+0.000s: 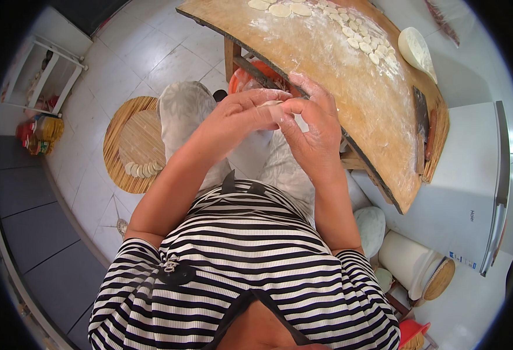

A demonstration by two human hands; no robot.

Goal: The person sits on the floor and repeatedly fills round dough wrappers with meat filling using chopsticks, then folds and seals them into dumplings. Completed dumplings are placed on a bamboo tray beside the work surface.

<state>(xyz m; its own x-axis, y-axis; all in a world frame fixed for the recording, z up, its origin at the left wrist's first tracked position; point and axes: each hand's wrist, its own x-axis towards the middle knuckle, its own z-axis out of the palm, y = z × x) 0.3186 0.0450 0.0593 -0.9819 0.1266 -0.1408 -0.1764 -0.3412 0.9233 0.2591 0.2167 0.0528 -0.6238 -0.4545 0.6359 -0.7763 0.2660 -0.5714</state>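
Note:
Both hands meet in front of my lap, their fingers dusted with flour. Between the fingertips of my left hand (243,109) and my right hand (315,124) a small dough piece (270,103) is pinched. Only its pale edge shows; the fingers hide its shape and any filling. On the left, a row of folded dumplings (143,169) lies along the near edge of a round woven tray (112,148). Flat round dough wrappers (301,9) rest at the far end of the floured wooden board (361,113), with smaller dough pieces (365,47) scattered beside them.
An orange-red basin (256,72) stands under the board's edge. A flour-dusted scoop-shaped bowl (415,50) and a dark flat blade (420,111) lie along the board's right side. To the right stands a Haier refrigerator (453,192). Oil bottles (48,131) stand at the left.

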